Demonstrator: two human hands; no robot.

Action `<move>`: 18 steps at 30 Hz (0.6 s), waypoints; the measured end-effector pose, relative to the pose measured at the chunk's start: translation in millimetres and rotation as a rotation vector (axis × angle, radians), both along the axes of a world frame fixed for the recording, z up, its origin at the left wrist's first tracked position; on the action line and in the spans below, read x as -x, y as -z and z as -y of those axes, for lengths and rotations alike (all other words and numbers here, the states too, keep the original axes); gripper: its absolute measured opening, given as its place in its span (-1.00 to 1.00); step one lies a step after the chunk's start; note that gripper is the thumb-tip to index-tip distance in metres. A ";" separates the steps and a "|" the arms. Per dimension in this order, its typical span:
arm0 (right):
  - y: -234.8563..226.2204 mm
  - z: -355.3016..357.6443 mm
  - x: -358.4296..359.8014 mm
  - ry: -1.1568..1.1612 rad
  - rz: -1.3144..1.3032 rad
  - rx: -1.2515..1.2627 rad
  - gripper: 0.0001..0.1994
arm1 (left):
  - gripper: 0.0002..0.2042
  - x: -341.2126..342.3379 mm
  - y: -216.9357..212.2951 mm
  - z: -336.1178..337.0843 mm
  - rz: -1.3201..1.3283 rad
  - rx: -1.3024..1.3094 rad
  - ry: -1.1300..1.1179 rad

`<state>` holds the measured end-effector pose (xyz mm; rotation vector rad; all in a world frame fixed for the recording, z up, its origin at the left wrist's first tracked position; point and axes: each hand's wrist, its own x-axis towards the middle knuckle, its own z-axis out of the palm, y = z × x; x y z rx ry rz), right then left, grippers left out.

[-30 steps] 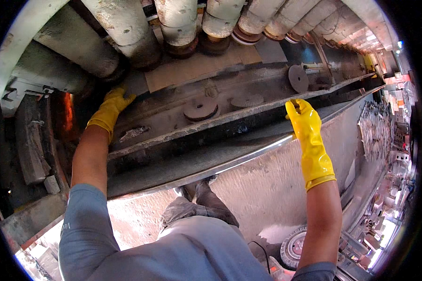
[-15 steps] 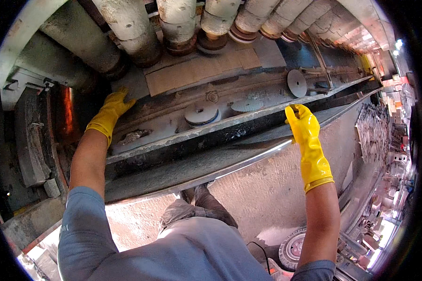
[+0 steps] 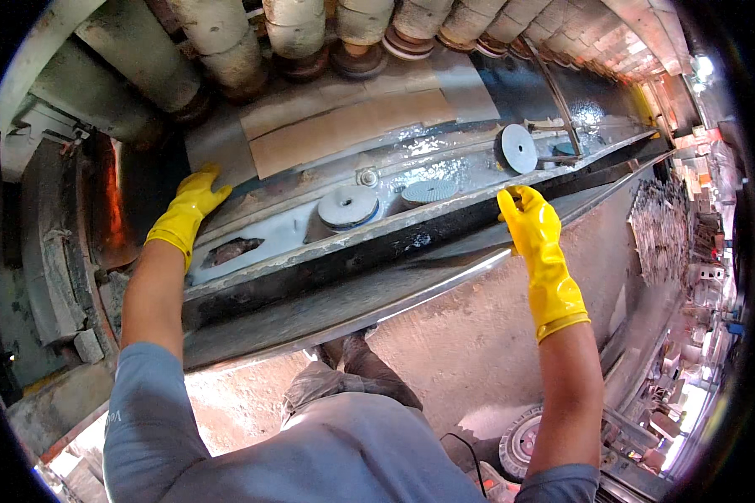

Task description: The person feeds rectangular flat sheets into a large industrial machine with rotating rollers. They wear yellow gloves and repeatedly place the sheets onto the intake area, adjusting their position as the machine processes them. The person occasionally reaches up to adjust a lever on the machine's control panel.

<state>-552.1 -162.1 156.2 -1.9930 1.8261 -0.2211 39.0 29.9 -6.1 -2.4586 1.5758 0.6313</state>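
The thick pale disc (image 3: 348, 206) with a small centre hole lies flat in the trough. Left of this disc and farther from the person, the yellow-gloved left hand (image 3: 191, 198) has its fingers loosely extended, their tips at the near edge of a grey panel (image 3: 218, 151); its grip is fairly relaxed, closed around nothing that shows. The panel lies beyond the disc and to its left, and a tan sheet (image 3: 352, 130) lies straight beyond the disc.

Well to the right of the disc is the yellow-gloved right hand (image 3: 532, 220). Its grip is curled, and I cannot tell whether anything is inside. Just right of the disc lies a ridged disc (image 3: 429, 193); farther right, a thin pale disc (image 3: 517, 149) stands tilted. A rail (image 3: 310, 251) runs on the disc's near side, and grey cylinders (image 3: 298, 33) line up beyond it.
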 end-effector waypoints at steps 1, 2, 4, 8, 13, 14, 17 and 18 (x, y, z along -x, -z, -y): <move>0.8 -0.5 2.1 -0.001 -0.012 0.011 -0.53 | -0.23 2.4 -1.7 2.5 -0.018 0.005 0.010; 0.8 -0.1 1.3 -0.003 -0.005 0.012 -0.53 | -0.23 0.3 0.4 0.9 -0.002 0.010 0.006; -0.2 -0.2 -0.6 -0.006 0.010 0.013 -0.53 | -0.23 -5.3 9.1 -2.1 0.029 0.021 0.000; -3.4 -2.0 -4.8 0.004 -0.010 0.017 -0.51 | -0.24 -10.1 18.8 -5.3 0.038 0.050 0.012; -3.0 -2.9 -5.3 0.007 0.016 0.029 -0.51 | -0.23 -6.9 17.4 -6.5 0.038 0.046 -0.004; -4.2 -2.6 -5.3 0.005 0.012 0.023 -0.50 | -0.23 -6.6 16.0 -5.4 0.032 0.035 -0.004; 0.7 -1.2 -2.1 -0.010 0.024 0.049 -0.50 | -0.22 -7.0 13.9 -3.7 0.024 0.009 -0.007; 0.4 -1.4 -3.1 -0.009 0.028 0.052 -0.50 | -0.22 -7.9 14.8 -4.7 0.028 0.004 -0.010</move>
